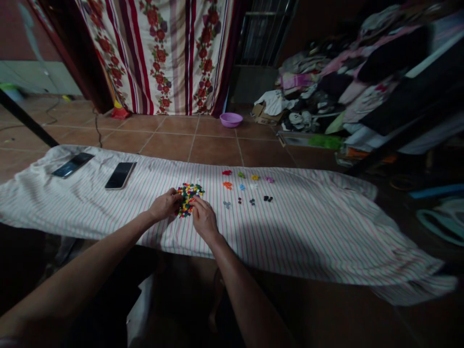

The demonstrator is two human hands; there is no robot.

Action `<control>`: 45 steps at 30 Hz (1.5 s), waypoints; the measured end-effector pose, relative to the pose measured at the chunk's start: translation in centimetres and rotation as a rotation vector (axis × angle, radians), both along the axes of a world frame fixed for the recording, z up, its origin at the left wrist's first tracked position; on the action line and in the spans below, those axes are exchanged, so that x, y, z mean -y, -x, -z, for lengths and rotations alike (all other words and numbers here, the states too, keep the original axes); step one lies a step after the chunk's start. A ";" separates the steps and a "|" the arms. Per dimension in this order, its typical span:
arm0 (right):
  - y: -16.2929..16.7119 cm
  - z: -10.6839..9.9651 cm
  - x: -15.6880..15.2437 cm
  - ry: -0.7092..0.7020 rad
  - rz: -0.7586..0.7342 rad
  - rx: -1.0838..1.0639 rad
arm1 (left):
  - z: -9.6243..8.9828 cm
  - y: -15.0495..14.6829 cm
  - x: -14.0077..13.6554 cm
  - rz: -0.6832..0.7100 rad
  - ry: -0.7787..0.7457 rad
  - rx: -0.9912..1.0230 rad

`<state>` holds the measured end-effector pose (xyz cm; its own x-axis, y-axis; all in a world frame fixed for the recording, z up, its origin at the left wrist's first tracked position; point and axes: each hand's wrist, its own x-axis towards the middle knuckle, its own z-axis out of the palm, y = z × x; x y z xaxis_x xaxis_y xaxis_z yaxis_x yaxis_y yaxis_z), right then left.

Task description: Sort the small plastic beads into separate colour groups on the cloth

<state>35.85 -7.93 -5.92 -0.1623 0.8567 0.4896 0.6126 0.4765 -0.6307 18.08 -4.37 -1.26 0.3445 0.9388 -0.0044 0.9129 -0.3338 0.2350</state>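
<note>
A mixed pile of small, brightly coloured plastic pieces [190, 190] lies on the striped cloth [290, 232]. At its left edge, my left hand [165, 206] has curled fingers dipped among the pieces; what they pinch is hidden. My right hand [205, 218] reaches in from the other side, thumb and fingers drawn together by an orange-red piece too small to name. Right of the pile, small groups sorted by colour form rows, among them red pieces [226, 172], orange pieces [227, 185], yellow pieces [255, 177], grey pieces [226, 205] and black pieces [268, 198].
Two phones, a dark phone [73, 165] and a pale-edged phone [121, 175], lie on the cloth at left. Beyond are a tiled floor [174, 140], a purple basin [231, 119], a flowered curtain [159, 58] and heaped clothes [326, 77].
</note>
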 end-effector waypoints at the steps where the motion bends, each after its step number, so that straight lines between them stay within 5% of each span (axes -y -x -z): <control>1: 0.0 0.0 0.0 -0.001 0.002 0.002 | 0.0 0.0 0.0 0.003 -0.001 -0.002; 12: 0.0 0.2 0.0 -0.056 0.022 -0.034 | 0.4 0.7 0.3 -0.047 -0.039 0.376; 23: 0.0 0.4 -0.2 -0.054 0.010 -0.028 | 0.4 0.4 1.1 -0.265 0.461 1.128; 45: -0.1 0.1 0.1 0.024 0.033 0.041 | 0.3 0.7 1.2 -0.321 0.376 1.137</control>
<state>35.99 -8.08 -6.00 -0.1536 0.8734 0.4621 0.6531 0.4407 -0.6158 17.35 -5.55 -1.55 0.0838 0.9865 -0.1404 0.1565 0.1261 0.9796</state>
